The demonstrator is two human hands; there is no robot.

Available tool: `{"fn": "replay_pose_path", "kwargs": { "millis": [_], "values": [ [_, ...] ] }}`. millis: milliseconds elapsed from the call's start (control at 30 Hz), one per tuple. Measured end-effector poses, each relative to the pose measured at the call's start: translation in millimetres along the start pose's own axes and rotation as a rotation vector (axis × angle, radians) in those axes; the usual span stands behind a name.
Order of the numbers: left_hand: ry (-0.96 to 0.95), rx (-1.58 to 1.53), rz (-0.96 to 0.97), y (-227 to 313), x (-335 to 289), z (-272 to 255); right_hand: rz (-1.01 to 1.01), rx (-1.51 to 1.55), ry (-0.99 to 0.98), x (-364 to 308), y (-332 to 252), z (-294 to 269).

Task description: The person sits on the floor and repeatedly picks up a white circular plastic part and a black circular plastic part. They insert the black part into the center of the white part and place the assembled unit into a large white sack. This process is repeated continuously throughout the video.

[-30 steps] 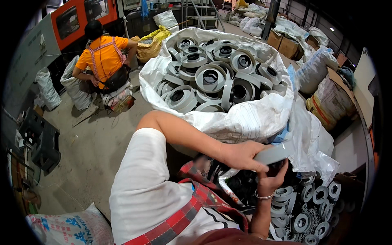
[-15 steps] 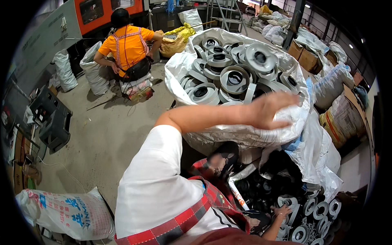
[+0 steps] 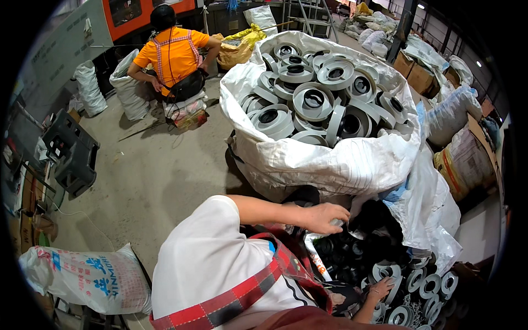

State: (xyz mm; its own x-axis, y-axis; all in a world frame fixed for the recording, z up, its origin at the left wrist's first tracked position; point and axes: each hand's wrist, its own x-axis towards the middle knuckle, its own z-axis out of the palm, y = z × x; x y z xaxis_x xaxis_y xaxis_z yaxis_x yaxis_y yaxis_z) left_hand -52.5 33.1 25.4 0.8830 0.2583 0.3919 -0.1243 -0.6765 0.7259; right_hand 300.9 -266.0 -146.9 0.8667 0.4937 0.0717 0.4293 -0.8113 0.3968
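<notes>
My left hand [image 3: 324,218] is over the near side of a bag of small black round parts [image 3: 344,250]. Its fingers curl inward, and whatever they close on is too hidden to make out. Lower right, my right hand [image 3: 380,287] has its fingers bent over the edge of a grey plastic ring [image 3: 386,271]. More grey rings [image 3: 430,285] lie around that hand, with thin pale scraps among them. Ahead, a large white woven sack [image 3: 324,159] is heaped with grey rings that have black centres [image 3: 313,100].
A person in an orange shirt [image 3: 176,55] sits at the far left beside white sacks [image 3: 129,88]. A black plastic case [image 3: 74,151] stands on the floor at left, and a printed white sack [image 3: 91,280] lies near left. Sacks and cartons [image 3: 415,71] line the right.
My left hand has come down and toward me from above the large sack to the black parts. A grey ring above the heap has settled onto it. My right hand's fingers have drawn in.
</notes>
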Motion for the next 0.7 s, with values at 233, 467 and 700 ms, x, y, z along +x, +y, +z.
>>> {"fn": "replay_pose_path", "kwargs": {
  "millis": [233,467,700],
  "values": [
    [0.017,-0.124,-0.063,0,-5,19,-0.269,-0.15,-0.117,30,-3,-31],
    [-0.013,-0.173,-0.396,-33,-1,24,0.118,0.834,-0.012,22,-18,-105],
    [0.078,-0.84,-0.613,-67,41,101,-0.137,2.745,-0.531,-20,-74,-161]
  ]
}}
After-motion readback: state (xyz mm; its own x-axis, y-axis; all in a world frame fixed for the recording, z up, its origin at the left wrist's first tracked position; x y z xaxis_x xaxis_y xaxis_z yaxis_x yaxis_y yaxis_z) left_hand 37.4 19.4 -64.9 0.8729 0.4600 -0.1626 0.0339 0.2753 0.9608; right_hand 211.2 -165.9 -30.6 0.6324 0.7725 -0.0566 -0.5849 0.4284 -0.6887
